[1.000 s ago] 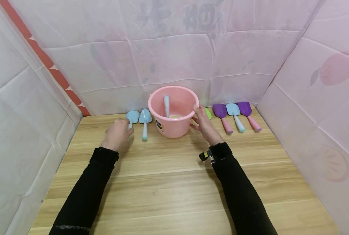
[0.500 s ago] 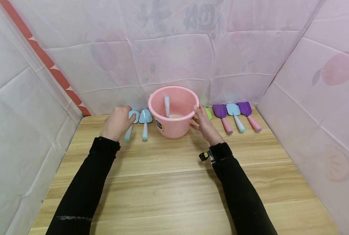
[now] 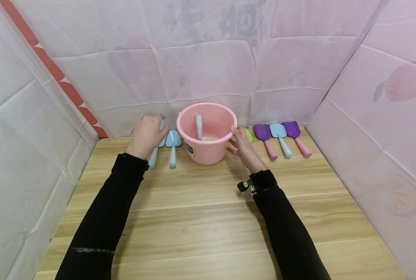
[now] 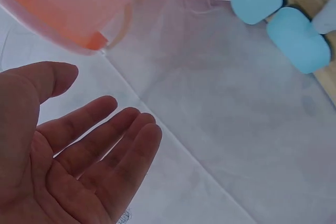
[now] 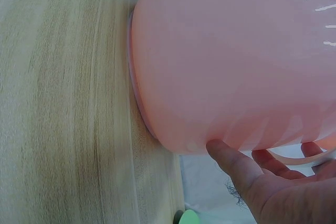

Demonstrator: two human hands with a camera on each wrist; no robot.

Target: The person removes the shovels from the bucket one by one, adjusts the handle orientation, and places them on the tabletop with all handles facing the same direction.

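A pink bucket [image 3: 208, 149] stands at the back of the wooden table [image 3: 201, 217], with a pale shovel handle [image 3: 198, 126] leaning inside it. My right hand [image 3: 239, 144] grips the bucket's right side, thumb on the rim; in the right wrist view the thumb [image 5: 231, 163] presses the bucket wall [image 5: 236, 61]. My left hand [image 3: 152, 130] hovers open above two light blue shovels [image 3: 173, 146] left of the bucket and holds nothing. The left wrist view shows the left hand's straight fingers [image 4: 115, 145], the bucket [image 4: 63, 3] and both blue blades [image 4: 296, 38].
Right of the bucket lie a green shovel [image 3: 248, 135], mostly hidden behind my hand, and a purple [image 3: 265, 138], a blue [image 3: 280, 136] and another purple shovel [image 3: 296, 136]. Pink sheet walls [image 3: 208, 62] close in the back and both sides.
My left hand has lifted off the leftmost blue shovel's handle and moved up and back toward the wall, opening. The shovel stays on the table. Right hand and bucket are unchanged.
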